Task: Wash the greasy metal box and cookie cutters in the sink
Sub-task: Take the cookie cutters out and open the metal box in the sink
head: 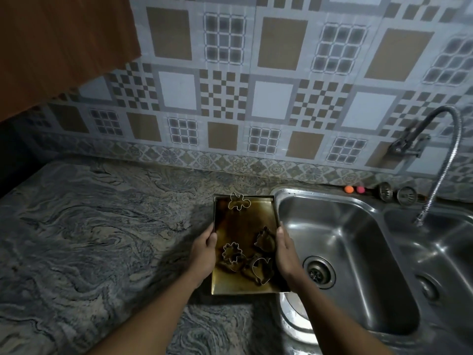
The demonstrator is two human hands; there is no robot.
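Note:
A shallow, greasy, gold-brown metal box [238, 226] is held over the countertop, just left of the sink [340, 239]. My left hand [203, 252] grips its left rim with the thumb over the edge. My right hand [286, 252] grips its right rim, next to the sink's left edge. Several thin metal cookie cutters lie inside: one [238, 201] leans on the far rim, a flower shape [232, 252] sits near my left hand, and two more [265, 242] [261, 270] lie near my right hand. Dark grease smears the box floor.
A grey marbled countertop [102, 239] spreads to the left. The steel sink has two basins, with a drain [318, 272] in the near one. A flexible tap [440, 160] arches over the right basin. Two strainer plugs [407, 194] and small coloured balls [354, 189] sit behind the sink.

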